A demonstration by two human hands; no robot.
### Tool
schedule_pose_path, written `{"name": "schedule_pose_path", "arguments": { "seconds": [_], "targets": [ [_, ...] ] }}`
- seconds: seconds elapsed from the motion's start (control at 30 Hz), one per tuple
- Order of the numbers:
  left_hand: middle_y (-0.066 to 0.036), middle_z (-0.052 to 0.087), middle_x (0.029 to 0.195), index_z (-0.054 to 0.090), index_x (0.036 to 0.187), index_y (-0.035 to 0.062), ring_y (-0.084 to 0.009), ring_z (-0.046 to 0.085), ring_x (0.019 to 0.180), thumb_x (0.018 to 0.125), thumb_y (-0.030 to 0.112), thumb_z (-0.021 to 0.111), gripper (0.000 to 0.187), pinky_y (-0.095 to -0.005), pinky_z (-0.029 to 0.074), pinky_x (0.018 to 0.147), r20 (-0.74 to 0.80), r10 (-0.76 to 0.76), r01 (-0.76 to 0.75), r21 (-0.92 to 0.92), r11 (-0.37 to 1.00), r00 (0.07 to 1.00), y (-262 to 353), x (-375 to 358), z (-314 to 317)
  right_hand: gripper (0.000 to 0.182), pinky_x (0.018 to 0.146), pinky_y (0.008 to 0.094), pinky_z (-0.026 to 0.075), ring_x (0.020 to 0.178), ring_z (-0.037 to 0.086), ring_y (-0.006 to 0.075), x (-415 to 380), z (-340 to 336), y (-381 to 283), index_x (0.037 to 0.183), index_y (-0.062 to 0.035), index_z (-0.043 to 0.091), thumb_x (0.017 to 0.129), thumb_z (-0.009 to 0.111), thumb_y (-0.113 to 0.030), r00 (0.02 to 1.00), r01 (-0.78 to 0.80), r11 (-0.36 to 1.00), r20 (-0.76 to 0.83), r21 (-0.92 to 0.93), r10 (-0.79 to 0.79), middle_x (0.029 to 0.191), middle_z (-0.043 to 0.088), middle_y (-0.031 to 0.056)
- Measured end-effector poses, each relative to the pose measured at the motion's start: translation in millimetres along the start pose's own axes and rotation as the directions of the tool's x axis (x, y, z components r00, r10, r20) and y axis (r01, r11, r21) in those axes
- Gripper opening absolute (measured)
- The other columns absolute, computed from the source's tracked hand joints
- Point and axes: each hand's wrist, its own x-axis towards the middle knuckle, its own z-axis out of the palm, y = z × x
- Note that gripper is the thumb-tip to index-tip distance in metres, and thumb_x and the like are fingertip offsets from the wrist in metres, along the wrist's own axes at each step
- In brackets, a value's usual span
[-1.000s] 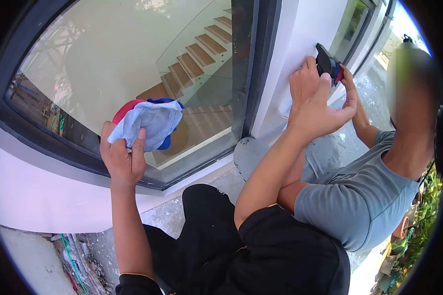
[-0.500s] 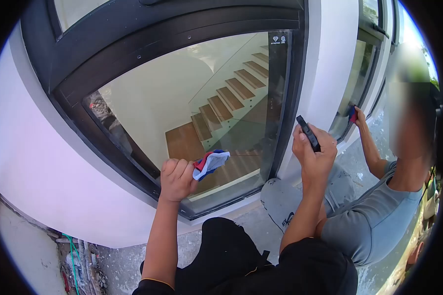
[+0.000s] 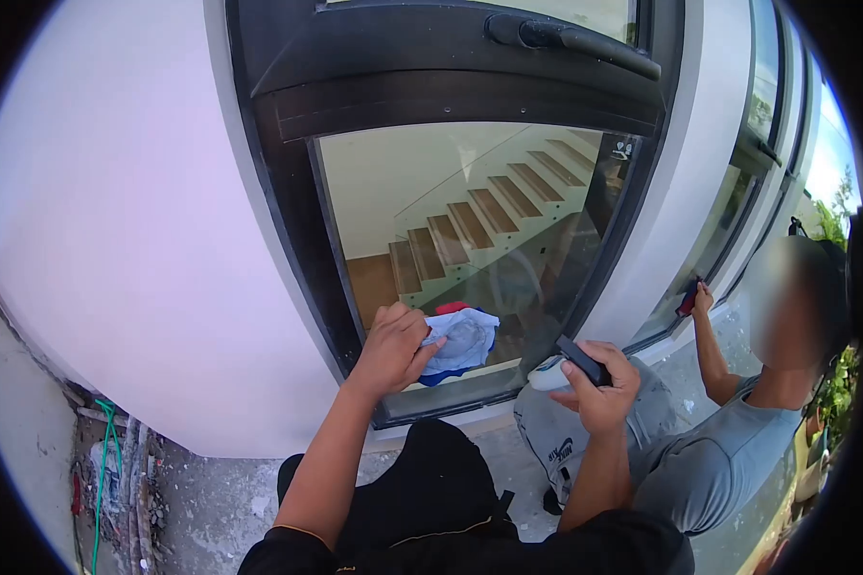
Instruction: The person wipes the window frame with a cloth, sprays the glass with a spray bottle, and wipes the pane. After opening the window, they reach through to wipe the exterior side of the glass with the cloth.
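Observation:
My left hand (image 3: 390, 350) grips a cloth (image 3: 462, 342) in pale blue, red and dark blue, spread out in front of the lower glass pane (image 3: 508, 278). The pale side of the cloth faces me and looks smudged. To the right, my right hand (image 3: 606, 388) is closed around a white bottle (image 3: 548, 374) with a black top (image 3: 583, 361), held tilted near the lower right corner of the window frame (image 3: 633, 216). Part of the bottle is hidden by my fingers.
Close on my right crouches another person in a grey shirt (image 3: 729, 460), one hand (image 3: 703, 297) holding a dark red cloth (image 3: 688, 297) at the neighbouring window. A black handle (image 3: 575, 43) juts from the frame above. Sticks and a green hose (image 3: 100, 479) lie lower left.
My view has turned left. The cloth has opened out in my left hand, its pale face showing more. My right hand has lowered and tipped, bringing the bottle's white part into view.

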Motion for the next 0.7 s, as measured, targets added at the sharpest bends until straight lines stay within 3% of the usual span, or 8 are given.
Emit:
{"name": "schedule_pose_path", "arguments": {
  "seconds": [0.1, 0.17, 0.23, 0.33, 0.4, 0.5, 0.6, 0.7],
  "targets": [
    [-0.016, 0.054, 0.082, 0.056, 0.084, 0.0003, -0.0341, 0.049, 0.085, 0.092, 0.023, 0.065, 0.025, -0.0424, 0.038, 0.083, -0.007, 0.012, -0.013, -0.111, 0.994, 1.0, -8.2, -1.4, 1.2, 0.026, 0.071, 0.0237, 0.054, 0.077, 0.067, 0.0122, -3.8, 29.5, -20.3, 0.107, 0.0054, 0.07, 0.083, 0.078, 0.004, 0.994, 0.06, 0.991, -0.095, 0.123, -0.049, 0.099, 0.071, 0.0109],
    [-0.019, 0.057, 0.086, 0.057, 0.088, 0.0, -0.0359, 0.052, 0.088, 0.096, 0.024, 0.062, 0.026, -0.0442, 0.04, 0.085, 0.032, -0.003, 0.007, -0.144, 0.99, 0.999, -5.9, -1.8, -9.2, 0.028, 0.077, 0.0241, 0.053, 0.084, 0.066, 0.0114, -5.6, 56.8, -34.8, 0.109, 0.0058, 0.069, 0.084, 0.079, 0.001, 0.995, -0.02, 0.964, -0.086, 0.266, 0.044, 0.099, 0.071, 0.0096],
    [-0.018, 0.063, 0.095, 0.059, 0.097, -0.0018, -0.034, 0.056, 0.094, 0.1, 0.027, 0.058, 0.029, -0.0448, 0.043, 0.088, 0.137, -0.251, 0.285, -0.379, 0.88, 0.958, -1.6, -9.1, -9.7, 0.03, 0.082, 0.0243, 0.052, 0.089, 0.065, 0.0107, -6.5, 79.3, -46.8, 0.112, 0.0069, 0.067, 0.086, 0.079, -0.003, 0.994, -0.073, 0.918, -0.048, 0.389, 0.099, 0.099, 0.07, 0.0085],
    [-0.016, 0.065, 0.126, 0.058, 0.121, -0.0035, -0.0318, 0.061, 0.115, 0.107, 0.038, 0.05, 0.044, -0.046, 0.047, 0.1, 0.282, -0.436, 0.485, -0.734, 0.475, 0.854, -21.3, -62.7, 23.1, 0.029, 0.082, 0.0246, 0.052, 0.09, 0.064, 0.0106, -11.2, 105.7, -49.0, 0.111, 0.0069, 0.067, 0.087, 0.079, -0.004, 0.991, -0.072, 0.926, -0.079, 0.371, 0.109, 0.099, 0.07, 0.0085],
    [-0.016, 0.054, 0.143, 0.043, 0.144, -0.0007, -0.0302, 0.055, 0.129, 0.107, 0.04, 0.048, 0.055, -0.0457, 0.042, 0.112, 0.46, -0.498, 0.417, -0.886, -0.204, 0.735, -3.9, -110.3, 29.4, 0.024, 0.082, 0.0253, 0.052, 0.089, 0.064, 0.0107, -16.1, 118.2, -51.0, 0.107, 0.0059, 0.067, 0.088, 0.078, -0.004, 0.993, -0.053, 0.937, -0.079, 0.345, 0.085, 0.098, 0.07, 0.008],
    [-0.017, 0.049, 0.148, 0.036, 0.15, 0.0024, -0.0328, 0.052, 0.135, 0.106, 0.043, 0.048, 0.061, -0.0461, 0.038, 0.116, 0.517, -0.598, 0.289, -0.851, -0.439, 0.612, 21.9, -178.3, 46.5, 0.02, 0.083, 0.0265, 0.052, 0.089, 0.064, 0.0122, -37.8, 135.8, -41.4, 0.102, 0.0041, 0.065, 0.088, 0.078, -0.003, 0.995, -0.06, 0.934, -0.053, 0.352, 0.084, 0.098, 0.069, 0.01],
    [-0.019, 0.05, 0.148, 0.037, 0.15, 0.0027, -0.0329, 0.053, 0.134, 0.105, 0.045, 0.049, 0.063, -0.0471, 0.039, 0.114, 0.61, -0.582, 0.154, -0.75, -0.643, 0.538, 43.4, -220.9, 72.4, 0.024, 0.082, 0.0278, 0.053, 0.092, 0.066, 0.0146, -63.5, 156.1, -26.5, 0.105, 0.0044, 0.063, 0.087, 0.078, 0.0, 0.992, 0.129, 0.956, -0.042, 0.265, -0.122, 0.103, 0.068, 0.0139],
    [-0.018, 0.055, 0.14, 0.039, 0.147, 0.0039, -0.0326, 0.059, 0.124, 0.105, 0.042, 0.049, 0.057, -0.0465, 0.045, 0.11, 0.668, -0.622, 0.147, -0.721, -0.678, 0.409, 46.9, -235.2, 103.7, 0.045, 0.086, 0.03, 0.055, 0.1, 0.064, 0.0174, -93.1, 168.4, -25.9, 0.119, 0.0043, 0.056, 0.081, 0.081, 0.0, 0.993, 0.052, 0.924, 0.079, 0.378, -0.089, 0.108, 0.063, 0.0153]
  ]
}}
